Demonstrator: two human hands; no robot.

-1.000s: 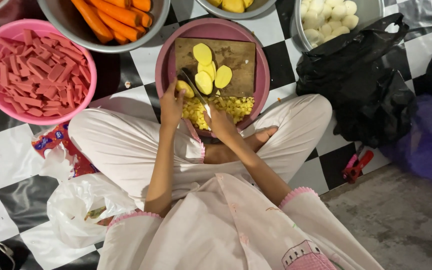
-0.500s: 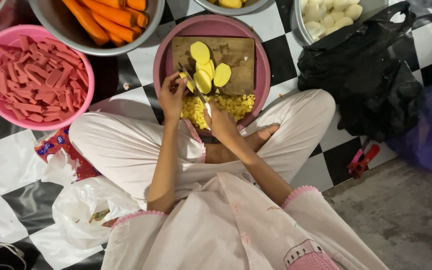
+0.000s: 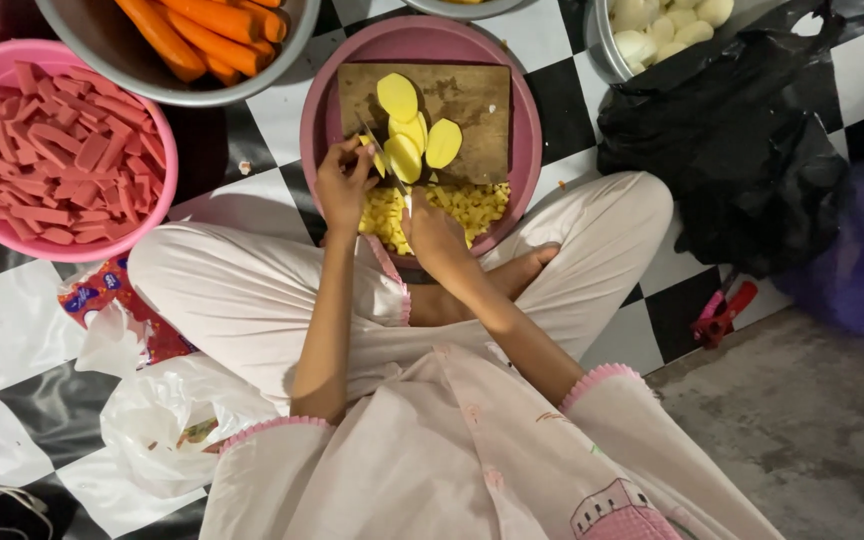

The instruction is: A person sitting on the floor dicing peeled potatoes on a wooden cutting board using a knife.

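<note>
Checkered floor, pink basin — left hand pinning potato slices, right hand gripping knife.

Matt wooden board, glossy plastic basin

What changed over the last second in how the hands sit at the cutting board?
Little changed. The left hand slid slightly toward the stacked potato slices and steadies them; the right hand holds the knife in much the same spot. The wooden board, diced potato pile and pink basin stayed put.
</note>
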